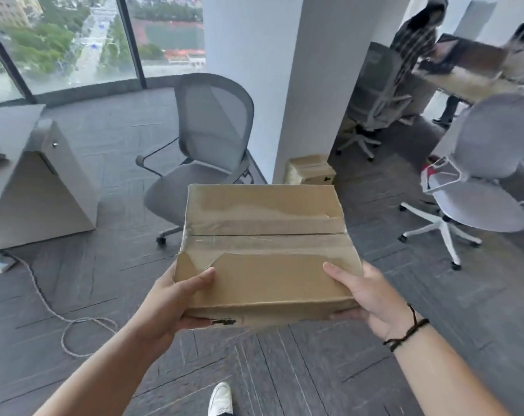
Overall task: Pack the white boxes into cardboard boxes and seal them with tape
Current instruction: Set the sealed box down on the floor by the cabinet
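I carry a flat cardboard box [263,250] in front of me above the carpet, its top flaps closed with tape along the middle seam. My left hand [176,301] grips its near left corner, thumb on top. My right hand [365,295] grips the near right corner, thumb on the lid, with a dark cord on the wrist. A second taped cardboard box [311,169] stands on the floor against the white pillar [287,85] straight ahead. No white boxes are visible.
A grey mesh office chair [206,145] stands ahead on the left, a white chair [477,187] on the right. A grey desk [23,169] is at the left, with a cable [59,316] looping on the floor. A person stands by a table [465,73] far right.
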